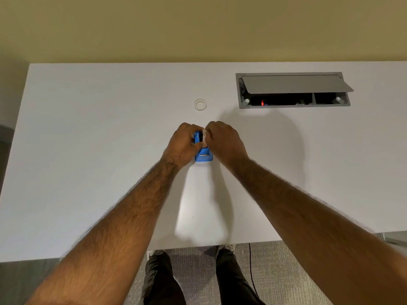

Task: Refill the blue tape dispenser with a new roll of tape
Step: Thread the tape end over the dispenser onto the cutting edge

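Hands meet over the blue tape dispenser [203,156] at the middle of the white table [88,128].
Left hand [184,143] grips the dispenser's left side; right hand [224,140] pinches a whitish roll of tape [204,137] edge-on at its top. A pale ring [200,104] lies flat toward the far edge, and a grey cable hatch [293,90] stands open farther right.
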The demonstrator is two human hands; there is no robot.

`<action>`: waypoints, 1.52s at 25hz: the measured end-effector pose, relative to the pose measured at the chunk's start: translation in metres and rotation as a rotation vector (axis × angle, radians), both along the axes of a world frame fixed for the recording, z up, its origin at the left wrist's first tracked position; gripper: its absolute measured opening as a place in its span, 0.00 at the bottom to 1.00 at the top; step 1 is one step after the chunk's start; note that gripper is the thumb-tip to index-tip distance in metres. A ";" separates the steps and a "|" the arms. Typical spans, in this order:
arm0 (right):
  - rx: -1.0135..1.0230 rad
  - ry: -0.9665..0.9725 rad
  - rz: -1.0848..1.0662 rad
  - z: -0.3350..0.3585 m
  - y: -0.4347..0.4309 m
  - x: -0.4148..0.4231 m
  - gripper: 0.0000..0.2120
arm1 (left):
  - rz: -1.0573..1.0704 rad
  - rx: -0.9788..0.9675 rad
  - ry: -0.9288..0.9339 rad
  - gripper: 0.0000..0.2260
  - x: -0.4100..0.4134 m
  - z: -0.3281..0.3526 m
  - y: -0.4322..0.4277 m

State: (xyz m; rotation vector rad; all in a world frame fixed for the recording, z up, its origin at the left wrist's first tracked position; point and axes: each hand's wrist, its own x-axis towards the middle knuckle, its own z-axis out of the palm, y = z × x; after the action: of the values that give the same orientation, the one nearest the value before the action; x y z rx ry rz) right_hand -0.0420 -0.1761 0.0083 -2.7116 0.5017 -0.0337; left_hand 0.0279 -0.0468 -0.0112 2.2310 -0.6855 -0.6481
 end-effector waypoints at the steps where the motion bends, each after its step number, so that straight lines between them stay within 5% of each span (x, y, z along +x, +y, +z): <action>1: -0.027 0.005 0.038 0.001 -0.001 0.001 0.07 | -0.001 -0.003 -0.002 0.18 0.000 0.000 0.000; 9: -0.131 0.030 0.141 0.002 -0.002 0.006 0.10 | -0.005 -0.015 -0.021 0.17 -0.001 -0.001 0.000; 29: 0.150 0.082 -0.009 0.002 -0.016 0.003 0.11 | 0.023 -0.029 0.017 0.19 0.001 0.000 0.001; 38: -0.192 0.013 0.272 -0.003 -0.003 -0.030 0.20 | 0.005 -0.041 -0.002 0.18 0.002 -0.004 0.000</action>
State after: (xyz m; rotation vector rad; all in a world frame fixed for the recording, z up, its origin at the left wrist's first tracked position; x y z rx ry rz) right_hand -0.0718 -0.1790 0.0051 -2.9454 0.1343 0.0096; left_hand 0.0300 -0.0470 -0.0153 2.1952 -0.6883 -0.6242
